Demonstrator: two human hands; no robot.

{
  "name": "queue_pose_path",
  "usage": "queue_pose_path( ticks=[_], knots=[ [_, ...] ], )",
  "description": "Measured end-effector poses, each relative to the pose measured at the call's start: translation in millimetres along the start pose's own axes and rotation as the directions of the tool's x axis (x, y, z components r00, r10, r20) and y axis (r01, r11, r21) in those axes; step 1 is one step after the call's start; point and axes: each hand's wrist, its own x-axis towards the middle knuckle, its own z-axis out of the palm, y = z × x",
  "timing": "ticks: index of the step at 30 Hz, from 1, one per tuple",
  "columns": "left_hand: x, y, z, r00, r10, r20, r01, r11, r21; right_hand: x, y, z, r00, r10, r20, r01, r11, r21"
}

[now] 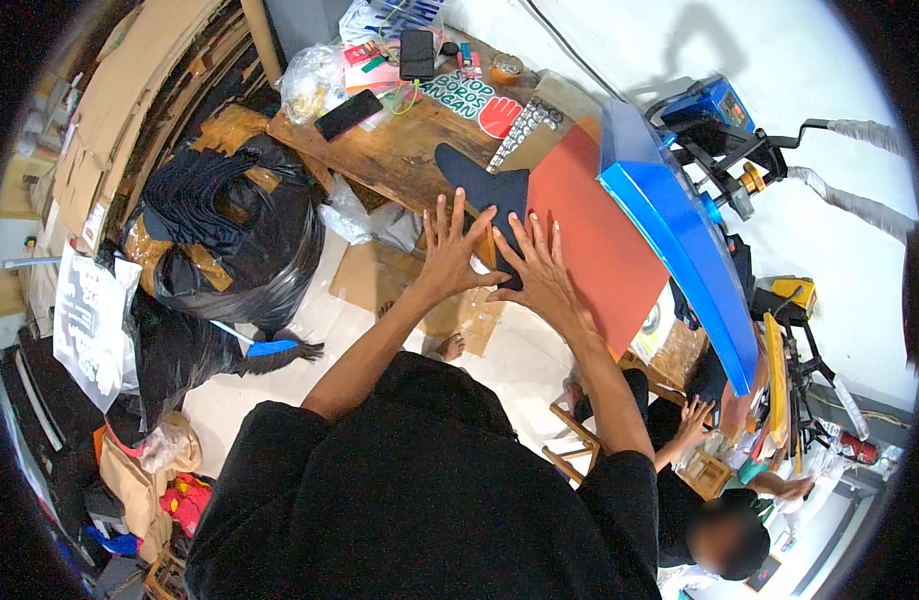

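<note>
A dark navy, sock-shaped piece of cloth (pixel 494 192) lies flat, partly over the left edge of the orange pad (pixel 601 250) of a heat press. My left hand (pixel 445 248) is open, its fingers spread at the cloth's left side. Across the lower part of the cloth, my right hand (pixel 539 265) is open too, with its fingertips toward the pad. The two thumbs nearly meet over the cloth and hide some of it. Above and right of the pad, the blue upper plate (pixel 679 260) of the press is tilted up.
On the wooden table (pixel 364 160) are two phones (pixel 349 115), a lettered print sheet (pixel 459 100) and a tape roll (pixel 506 68). Left stands a black plastic bag (pixel 269 235) topped by stacked dark cloth pieces (pixel 194 195). At lower right another person (pixel 679 510) works beside a yellow press (pixel 776 385).
</note>
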Motion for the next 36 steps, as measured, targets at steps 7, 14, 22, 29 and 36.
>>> queue_pose_path(
  ticks=[7, 14, 22, 29, 36],
  knots=[
    [0, 0, 2, 1.000, -0.022, 0.022, 0.022, 1.000, 0.022, 1, 2, 6, 0.997, -0.024, -0.071, 0.031, 0.995, 0.098],
    [1, 2, 6, 0.998, -0.005, 0.055, -0.001, 0.992, 0.123, -11, 0, 14, 0.996, 0.029, -0.084, -0.017, 0.990, 0.142],
    [6, 5, 8, 0.995, -0.026, 0.094, 0.006, 0.979, 0.203, -27, 3, 23, 0.933, 0.081, -0.352, 0.022, 0.960, 0.280],
    [3, 1, 0, 0.992, -0.049, 0.119, 0.009, 0.949, 0.317, -182, 73, 16, 0.208, 0.825, -0.526, -0.202, 0.562, 0.802],
    [4, 7, -6, 0.979, -0.122, 0.162, 0.042, 0.903, 0.428, -301, 228, 109, 0.369, 0.891, -0.264, -0.747, 0.454, 0.486]
  ],
)
